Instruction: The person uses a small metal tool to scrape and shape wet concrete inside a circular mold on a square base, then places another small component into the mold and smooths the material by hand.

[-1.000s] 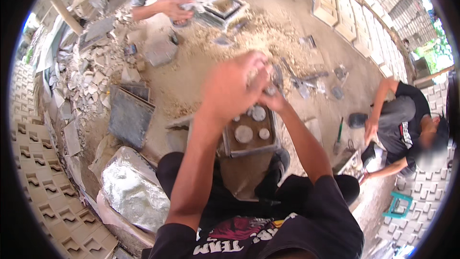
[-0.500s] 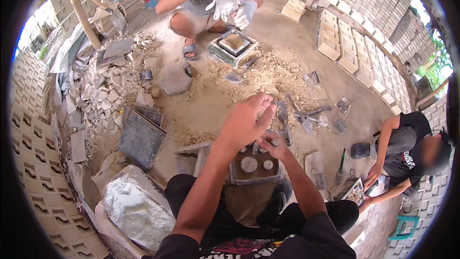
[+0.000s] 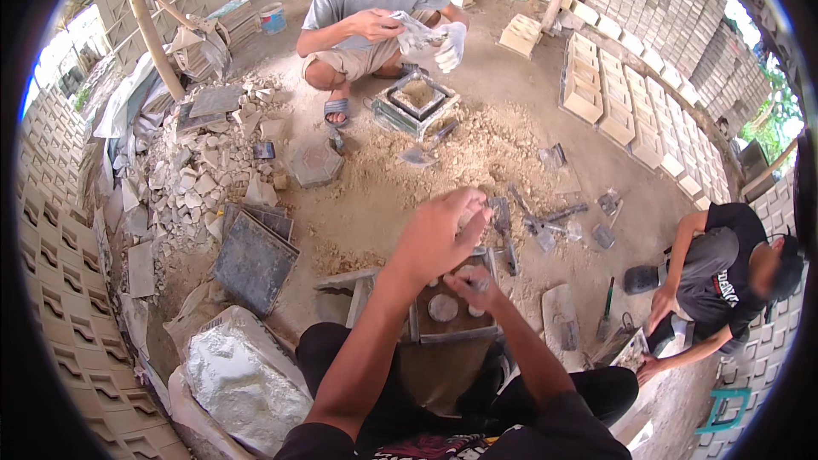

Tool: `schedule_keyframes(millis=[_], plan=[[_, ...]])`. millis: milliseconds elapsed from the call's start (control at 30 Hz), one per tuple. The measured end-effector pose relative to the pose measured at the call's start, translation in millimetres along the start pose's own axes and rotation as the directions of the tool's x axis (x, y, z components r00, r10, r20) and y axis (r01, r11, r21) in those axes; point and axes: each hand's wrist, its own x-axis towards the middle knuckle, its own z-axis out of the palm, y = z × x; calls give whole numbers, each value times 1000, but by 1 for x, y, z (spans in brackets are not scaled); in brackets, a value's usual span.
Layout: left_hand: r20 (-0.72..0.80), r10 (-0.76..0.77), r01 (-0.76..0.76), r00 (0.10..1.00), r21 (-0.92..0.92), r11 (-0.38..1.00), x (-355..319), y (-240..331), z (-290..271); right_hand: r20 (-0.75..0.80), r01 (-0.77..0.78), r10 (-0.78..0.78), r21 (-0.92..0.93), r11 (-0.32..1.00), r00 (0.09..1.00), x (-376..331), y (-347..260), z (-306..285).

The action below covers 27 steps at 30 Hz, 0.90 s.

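My left hand (image 3: 436,234) is raised above the far side of a square mold tray (image 3: 456,336). Its fingers curl round something pale, perhaps powder, mostly hidden by the hand. Lower and to the right, my right hand (image 3: 479,287) hovers over the tray with its dusty fingers drawn together. Whatever they may hold is too small to make out. Inside the tray lies a pale round disc (image 3: 443,307), with smaller round pieces beside it, partly covered by my right hand.
Across from me a person in grey (image 3: 375,17) handles white gloves behind a square mold (image 3: 417,100). Another person (image 3: 724,281) crouches at right. Rubble (image 3: 204,162), dark plates (image 3: 256,260) and an open white sack (image 3: 243,375) lie left. Trowels (image 3: 541,234) lie beyond the tray.
My right hand has dropped slightly and moved left over the tray, while my left hand stays raised. The person opposite has lowered the gloves and spread their hands. The view has shifted slightly.
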Motion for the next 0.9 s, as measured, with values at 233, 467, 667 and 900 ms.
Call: schedule_keyframes(millis=[233, 467, 667, 900], plan=[[8, -7, 7, 1000, 40, 999, -6, -9, 0, 47, 31, -35, 83, 996, 998, 1, -23, -12], [18, 37, -38, 999, 59, 998, -1, -8, 3, -212, 287, -255, 139, 948, 943, -7, 3, -5], [13, -19, 17, 1000, 86, 996, -4, -8, 0, -169, -129, 225, 450, 884, 960, -11, -1, -4], [-9, -65, 65, 998, 30, 997, 2, -11, 7, -125, -85, 128, 301, 950, 984, -5, 0, 3]])
